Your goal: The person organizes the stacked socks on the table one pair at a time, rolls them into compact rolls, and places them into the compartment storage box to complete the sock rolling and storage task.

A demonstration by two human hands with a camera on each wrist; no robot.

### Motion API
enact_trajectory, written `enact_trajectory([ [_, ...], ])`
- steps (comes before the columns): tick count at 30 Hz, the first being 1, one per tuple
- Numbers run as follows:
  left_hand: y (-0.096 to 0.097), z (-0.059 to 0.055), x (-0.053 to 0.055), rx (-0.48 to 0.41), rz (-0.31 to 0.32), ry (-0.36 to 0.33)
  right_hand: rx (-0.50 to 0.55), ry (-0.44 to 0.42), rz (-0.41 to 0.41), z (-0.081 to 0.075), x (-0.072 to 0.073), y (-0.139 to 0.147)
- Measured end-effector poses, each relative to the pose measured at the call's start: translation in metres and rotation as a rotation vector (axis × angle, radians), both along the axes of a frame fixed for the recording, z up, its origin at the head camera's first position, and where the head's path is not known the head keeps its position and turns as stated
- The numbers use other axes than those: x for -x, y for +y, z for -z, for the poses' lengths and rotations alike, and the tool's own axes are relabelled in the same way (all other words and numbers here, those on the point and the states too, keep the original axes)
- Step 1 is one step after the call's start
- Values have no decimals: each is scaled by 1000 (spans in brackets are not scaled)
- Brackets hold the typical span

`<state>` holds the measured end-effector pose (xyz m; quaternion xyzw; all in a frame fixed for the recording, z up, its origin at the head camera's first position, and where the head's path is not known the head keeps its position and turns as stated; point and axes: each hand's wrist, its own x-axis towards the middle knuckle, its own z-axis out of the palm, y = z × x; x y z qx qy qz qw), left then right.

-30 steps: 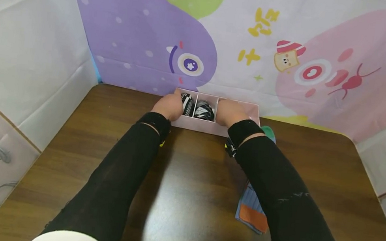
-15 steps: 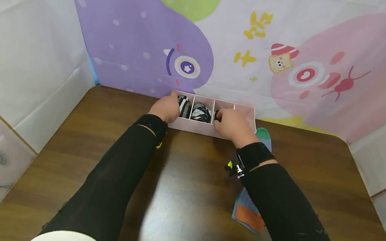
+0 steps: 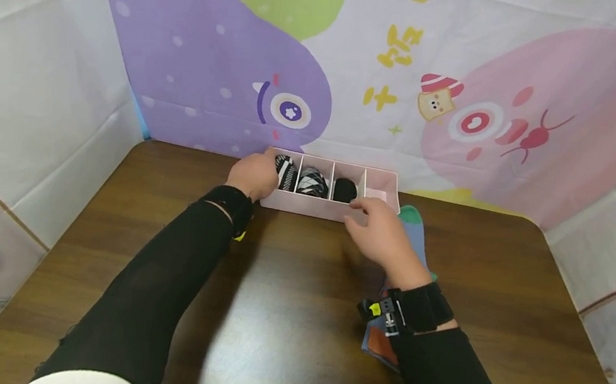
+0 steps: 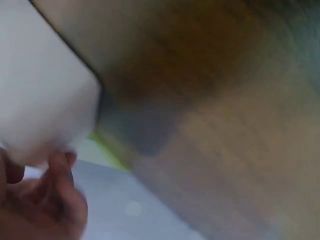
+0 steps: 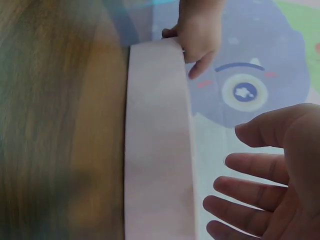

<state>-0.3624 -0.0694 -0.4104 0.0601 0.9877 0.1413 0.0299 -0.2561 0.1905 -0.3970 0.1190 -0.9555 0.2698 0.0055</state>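
Observation:
A long pale pink divided box [image 3: 320, 207] stands at the back of the table. Rolled socks sit in its compartments: a black-and-white striped one [image 3: 286, 174] at the left, an argyle one [image 3: 313, 183] beside it, then a black one [image 3: 345, 190]. My left hand [image 3: 255, 175] holds the box's left end; in the left wrist view its fingers [image 4: 65, 180] curl at the box wall. My right hand [image 3: 382, 233] hovers before the box's right half, fingers apart and holding nothing, as the right wrist view confirms. Blue socks [image 3: 416, 233] with green and orange patches lie partly under my right arm.
A brown wooden table [image 3: 282, 316] carries everything. Directly behind the box hangs a cartoon-printed cloth [image 3: 350, 121], and a white panel [image 3: 42, 73] stands to the left. The pink inner wall [image 3: 382, 180] of the box's rightmost compartment shows.
My right hand has come out of the third compartment and drawn back toward me, its fingers loosened. The black rolled sock now shows there. My left hand stays on the box's left end.

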Motion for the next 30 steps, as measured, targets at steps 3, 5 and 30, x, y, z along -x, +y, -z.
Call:
enact_trajectory([
  [3, 2, -12, -6, 11, 48, 175, 0, 4, 6, -8, -5, 11],
  [5, 12, -21, -12, 18, 120, 284, -11, 8, 18, -13, -8, 21],
  [30, 178, 19, -179, 393, 897, 168, -360, -65, -117, 43, 13, 123],
])
